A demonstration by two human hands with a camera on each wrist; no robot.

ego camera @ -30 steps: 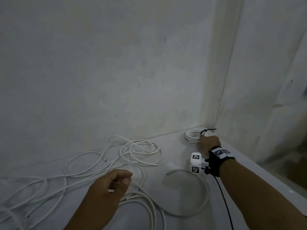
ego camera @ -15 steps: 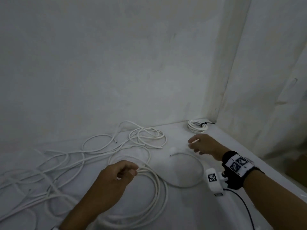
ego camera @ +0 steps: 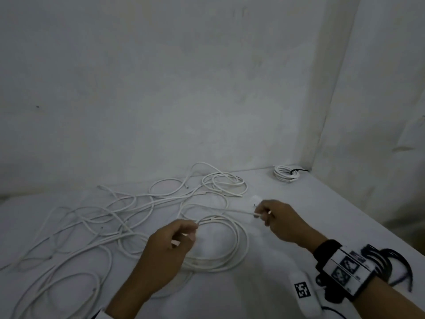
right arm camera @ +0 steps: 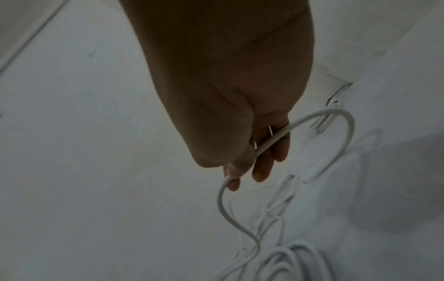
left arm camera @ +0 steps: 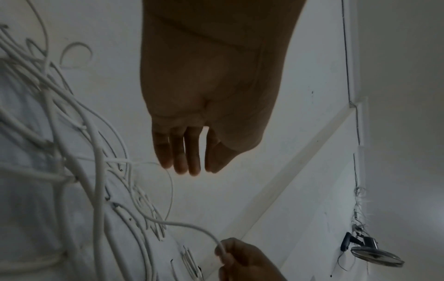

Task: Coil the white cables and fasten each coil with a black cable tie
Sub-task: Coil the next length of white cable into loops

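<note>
Left hand (ego camera: pixel 170 247) nearest, over the front-middle of the worktop (ego camera: pixel 264 284). Head view shows its fingers curled in above a loose coil (ego camera: pixel 220 245); something pale sits at the fingertips, but whether it grips a strand I cannot tell. Left wrist view shows the fingers (left arm camera: pixel 179 155) hanging fairly straight with nothing clearly in them. Likely steadying the coil so loops stack in one place.

Right hand (ego camera: pixel 281 221) just beyond, right of the coil. Its fingers (right arm camera: pixel 261 165) are clenched round a cable end (right arm camera: pixel 271 139); a bare tip (ego camera: pixel 269 212) pokes out past the knuckles. The strand runs taut-ish leftward to the coil. My guess: held at the end so the free length can be fed round as the next loop.

Left half of the worktop: loose cables (ego camera: pixel 92 226) in a tangle, uncoiled, reaching toward the back edge. Much of the task remains.

Far right corner, against the wall (ego camera: pixel 207 88): one finished coil (ego camera: pixel 286 173), black tie (ego camera: pixel 296 171) on it, tail sticking out. Parked there, probably to keep done work apart from the tangle.
</note>
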